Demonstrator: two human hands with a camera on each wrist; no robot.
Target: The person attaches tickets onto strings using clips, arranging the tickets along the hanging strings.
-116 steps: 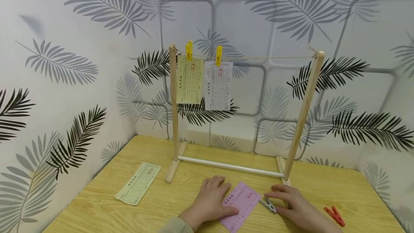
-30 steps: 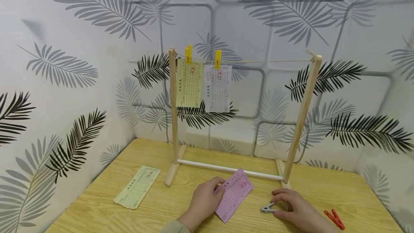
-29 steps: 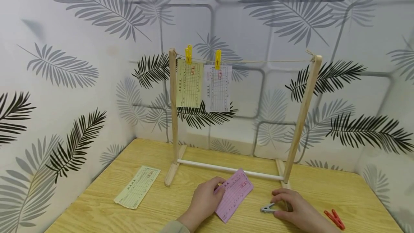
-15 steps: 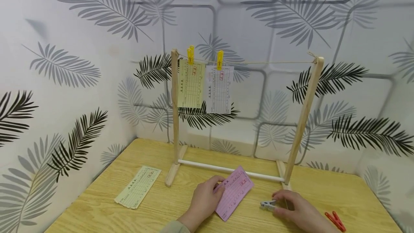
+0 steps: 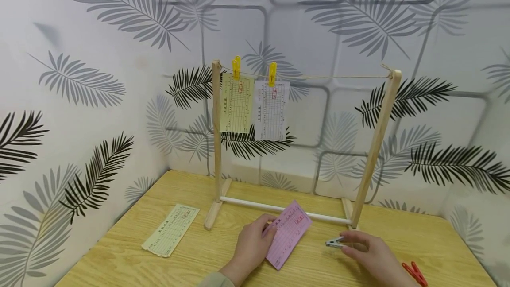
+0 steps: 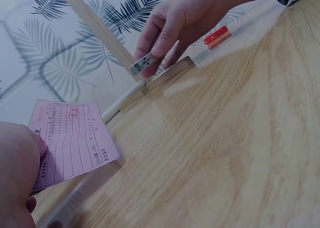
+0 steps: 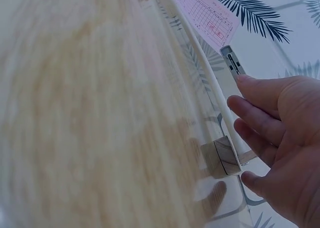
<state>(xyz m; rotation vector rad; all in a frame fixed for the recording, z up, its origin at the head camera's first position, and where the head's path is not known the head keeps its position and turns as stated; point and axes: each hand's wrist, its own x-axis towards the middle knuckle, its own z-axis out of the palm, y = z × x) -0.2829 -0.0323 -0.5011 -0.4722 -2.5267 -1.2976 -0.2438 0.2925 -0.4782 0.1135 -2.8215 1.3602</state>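
A pink printed slip is pinched by its left edge between the thumb and fingers of my left hand, lifted off the table and tilted. In the left wrist view the slip shows its printed grid and red stamp. My right hand pinches a grey clothespin by one end, its other end pointing left toward the slip. The right wrist view shows the clothespin at the tips of thumb and index finger, the other fingers loosely bent.
Behind the hands stands a wooden frame with a string. Yellow clothespins hold a yellow slip and a white slip on it. A pale green slip lies on the left, a red clothespin on the right.
Since the earliest frame, my left hand has picked the pink slip up off the table. My right hand has taken the grey clothespin and lifted it slightly.
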